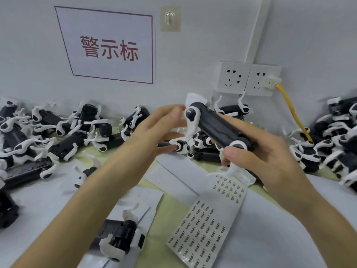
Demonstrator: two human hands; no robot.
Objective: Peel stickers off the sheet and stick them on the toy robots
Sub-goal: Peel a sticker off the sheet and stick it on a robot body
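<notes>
My right hand (257, 151) grips a black toy robot (214, 126) with white legs, held tilted above the table. My left hand (160, 128) is at the robot's upper end, thumb by its round white joint and fingers curled under a white leg. A white sticker sheet (202, 229) printed with rows of small labels lies on the table below my right hand. Whether a sticker is on my fingertips cannot be told.
Piles of black-and-white toy robots (58, 130) lie at the back left, and more robots (332, 144) at the right. One robot (119, 238) lies near my left forearm. White backing papers (173, 176) cover the table. Wall sockets (249, 78) with a yellow cable (291, 111) stand behind.
</notes>
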